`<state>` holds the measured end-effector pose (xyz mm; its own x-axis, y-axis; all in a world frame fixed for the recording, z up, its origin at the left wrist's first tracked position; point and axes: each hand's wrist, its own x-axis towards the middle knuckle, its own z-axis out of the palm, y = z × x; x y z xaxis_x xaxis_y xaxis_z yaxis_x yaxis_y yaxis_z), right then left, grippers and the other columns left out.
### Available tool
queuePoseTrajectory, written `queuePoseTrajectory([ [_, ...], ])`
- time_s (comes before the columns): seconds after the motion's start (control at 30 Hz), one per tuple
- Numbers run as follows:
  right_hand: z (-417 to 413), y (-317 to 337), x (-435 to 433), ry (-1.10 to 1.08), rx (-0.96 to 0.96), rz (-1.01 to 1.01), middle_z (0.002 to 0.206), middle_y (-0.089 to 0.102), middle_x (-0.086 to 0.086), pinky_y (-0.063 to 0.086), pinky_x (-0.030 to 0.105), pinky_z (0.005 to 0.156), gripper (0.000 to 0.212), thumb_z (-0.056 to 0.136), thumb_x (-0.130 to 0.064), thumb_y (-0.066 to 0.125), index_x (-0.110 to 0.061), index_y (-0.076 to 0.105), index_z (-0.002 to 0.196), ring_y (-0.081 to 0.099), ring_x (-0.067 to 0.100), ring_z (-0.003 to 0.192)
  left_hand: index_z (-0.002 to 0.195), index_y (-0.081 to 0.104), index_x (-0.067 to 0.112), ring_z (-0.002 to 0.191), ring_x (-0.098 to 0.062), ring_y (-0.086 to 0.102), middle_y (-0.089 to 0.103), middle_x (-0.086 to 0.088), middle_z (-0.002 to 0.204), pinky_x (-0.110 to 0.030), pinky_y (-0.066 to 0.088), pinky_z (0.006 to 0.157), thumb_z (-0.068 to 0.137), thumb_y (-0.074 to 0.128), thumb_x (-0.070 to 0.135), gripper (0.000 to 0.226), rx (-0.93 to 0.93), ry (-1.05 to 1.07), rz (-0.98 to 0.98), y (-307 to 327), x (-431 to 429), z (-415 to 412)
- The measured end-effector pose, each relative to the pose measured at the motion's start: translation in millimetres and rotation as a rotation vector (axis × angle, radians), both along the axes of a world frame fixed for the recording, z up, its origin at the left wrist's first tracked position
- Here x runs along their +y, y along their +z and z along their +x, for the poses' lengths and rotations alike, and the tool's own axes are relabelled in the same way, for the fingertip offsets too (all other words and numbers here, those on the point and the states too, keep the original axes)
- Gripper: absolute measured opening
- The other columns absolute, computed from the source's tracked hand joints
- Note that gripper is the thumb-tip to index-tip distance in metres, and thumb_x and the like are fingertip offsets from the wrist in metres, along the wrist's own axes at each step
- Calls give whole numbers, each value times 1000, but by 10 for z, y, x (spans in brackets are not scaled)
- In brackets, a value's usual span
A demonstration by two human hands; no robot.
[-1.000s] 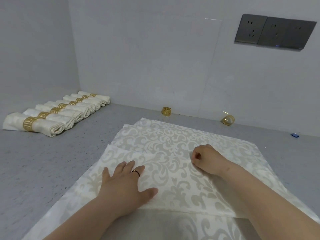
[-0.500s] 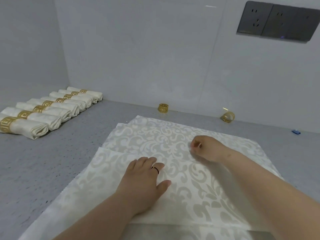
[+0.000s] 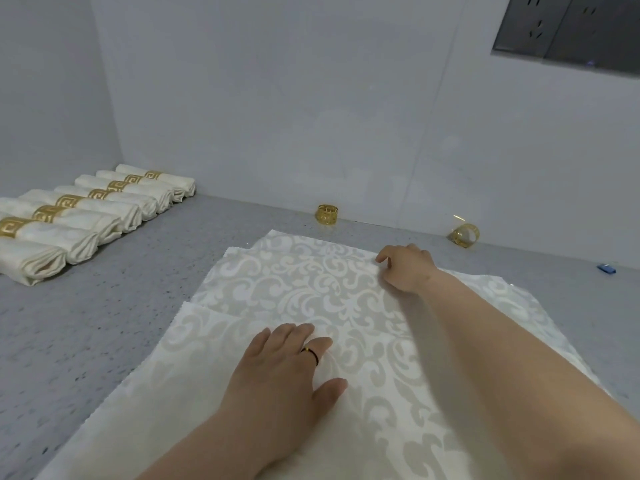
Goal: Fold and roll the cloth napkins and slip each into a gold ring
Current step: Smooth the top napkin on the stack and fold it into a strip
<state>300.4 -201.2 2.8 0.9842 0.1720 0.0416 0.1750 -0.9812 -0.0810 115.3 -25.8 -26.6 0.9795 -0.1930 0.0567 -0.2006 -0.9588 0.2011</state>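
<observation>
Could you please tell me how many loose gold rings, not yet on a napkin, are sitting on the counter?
2. One ring stands by the back wall beyond the spread napkin; the other ring lies tilted further right along that wall. None seem hidden.

Right hand [image 3: 407, 268]: carried away from body since 1.0 s ago, from mid-cloth to far edge of folded napkin [image 3: 311, 292]; fingers curled, pinching fabric at that edge, as before.

Folded flap of napkin: drawn farther across with right hand; its leading edge now close to far edge of layer beneath, only a narrow strip of lower layer showing beyond it, against a broad band 1.0 s ago.

Left hand [image 3: 287, 372]: shifted slightly rightward over 1.0 s; flat, pressing near part of cloth.

Right forearm: stretched farther out over napkin, covering more of pattern on right side.
</observation>
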Motion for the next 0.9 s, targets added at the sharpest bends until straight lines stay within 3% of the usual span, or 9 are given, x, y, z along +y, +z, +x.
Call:
queuePoseTrajectory([
  [0.23, -52, 98, 0, 26, -41, 80, 116, 57, 6, 32, 30, 94, 21, 88, -11, 44, -14, 59, 104, 43, 26, 115, 145, 9, 34, 142, -7, -5, -1, 14, 154, -28, -7, 114, 94, 22, 54, 56, -2, 3, 17, -37, 0, 26],
  [0.4, -290, 305, -45, 96, -89, 229, 80, 51, -4, 32, 23, 72, 14, 85, -5, 45, -18, 44, 80, 47, 20, 83, 146, 9, 32, 142, -10, -2, 2, 12, 155, -29, -4, 116, 95, 22, 52, 57, -19, 4, 34, -43, -19, 22],
  [0.47, -459, 388, -55, 150, -118, 262, 79, 53, -8, 34, 22, 73, 13, 86, -5, 46, -18, 47, 83, 51, 20, 87, 147, 10, 30, 142, -11, -1, 2, 11, 155, -29, -4, 115, 96, 22, 52, 57, -17, 4, 46, -48, -14, 18],
  [0.6, -878, 542, -119, 206, -216, 322, 106, 64, 3, 37, 18, 79, 22, 89, -6, 47, -11, 57, 108, 57, 16, 105, 146, 14, 28, 142, -11, 2, 6, 9, 155, -29, 0, 115, 96, 23, 50, 56, -14, -25, 54, -16, -36, -38],
  [0.73, -1297, 642, -164, 256, -307, 257, 91, 60, 1, 33, 16, 79, 25, 90, -8, 48, -9, 58, 113, 58, 20, 93, 143, 27, 24, 140, -12, 19, 21, 5, 152, -28, 11, 113, 94, 25, 54, 58, -107, -5, 1, 29, -47, -108],
  [0.77, -1383, 619, -168, 267, -320, 223, 88, 58, -1, 30, 17, 79, 25, 90, -8, 48, -10, 59, 112, 58, 21, 90, 137, 41, 19, 132, -16, 36, 37, 1, 144, -29, 25, 109, 91, 28, 55, 60, -225, -3, -63, 32, -34, -112],
  [0.83, -1547, 536, -189, 308, -337, 159, 91, 63, -1, 25, 18, 81, 24, 90, -10, 48, -12, 62, 109, 60, 21, 90, 99, 66, 12, 87, -19, 66, 64, 0, 102, -29, 50, 76, 77, 58, 50, 45, -474, -17, -153, 115, -16, -166],
  [0.87, -1616, 482, -197, 330, -340, 138, 96, 66, -1, 23, 18, 80, 23, 90, -10, 48, -14, 63, 107, 60, 20, 91, 85, 65, 13, 69, -20, 65, 65, 0, 84, -27, 50, 62, 62, 78, 40, 39, -598, -29, -181, 128, 21, -188],
  [0.9, -1693, 430, -206, 350, -332, 117, 101, 67, -2, 22, 19, 81, 23, 90, -11, 47, -15, 64, 105, 59, 18, 93, 83, 59, 13, 64, -20, 62, 63, -2, 77, -28, 48, 60, 48, 88, 30, 49, -669, -17, -198, 162, 37, -237],
])
